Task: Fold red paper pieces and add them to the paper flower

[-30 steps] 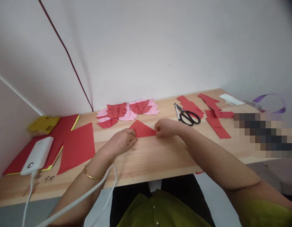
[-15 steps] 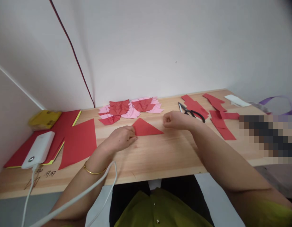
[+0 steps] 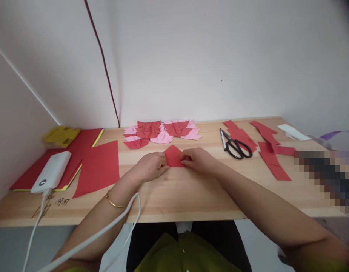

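Observation:
A small folded red paper (image 3: 173, 155) lies flat on the wooden table (image 3: 191, 196) in the middle. My left hand (image 3: 150, 167) pinches its left edge with the fingers curled. My right hand (image 3: 197, 160) presses on its right side, the fingers closed over the paper. A gold bangle sits on my left wrist. Behind the paper lies a row of folded red and pink paper pieces (image 3: 163, 132).
Black scissors (image 3: 236, 145) and a pen lie to the right, among red paper strips (image 3: 272, 160). Red sheets (image 3: 96, 168), a white power bank (image 3: 52, 172) with a cable and a yellow pack (image 3: 61, 135) are at the left. A white wall stands behind.
My right hand, which had drawn away to the right half a second ago, has come back onto the red paper. The wide triangle now looks smaller and folded.

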A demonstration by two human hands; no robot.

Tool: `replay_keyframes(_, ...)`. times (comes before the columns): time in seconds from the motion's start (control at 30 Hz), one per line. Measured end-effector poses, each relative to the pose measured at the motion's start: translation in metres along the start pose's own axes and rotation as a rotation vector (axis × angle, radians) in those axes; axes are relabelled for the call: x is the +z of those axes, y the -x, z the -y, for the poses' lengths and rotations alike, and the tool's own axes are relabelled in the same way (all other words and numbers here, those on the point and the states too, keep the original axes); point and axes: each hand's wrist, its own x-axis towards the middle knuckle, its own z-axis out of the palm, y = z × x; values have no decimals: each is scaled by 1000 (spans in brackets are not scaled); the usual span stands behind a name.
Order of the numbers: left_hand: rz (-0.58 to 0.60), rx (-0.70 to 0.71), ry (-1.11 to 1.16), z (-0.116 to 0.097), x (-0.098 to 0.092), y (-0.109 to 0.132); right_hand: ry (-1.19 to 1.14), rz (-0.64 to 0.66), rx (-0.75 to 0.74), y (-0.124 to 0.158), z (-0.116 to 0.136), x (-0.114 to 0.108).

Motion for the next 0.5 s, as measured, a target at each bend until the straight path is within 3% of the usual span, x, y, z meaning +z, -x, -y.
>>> replay_keyframes(0.1,-77,57,-27,-1,7,-4,-7,3,1,1,-1,0)
replay_keyframes(0.33,-26,170,-64,-6,18,-8,-9,2,74,-2,-2,3)
replay_keyframes(0.5,-36,152,-7,-8,18,-7,103,-110,72,-6,-2,3)
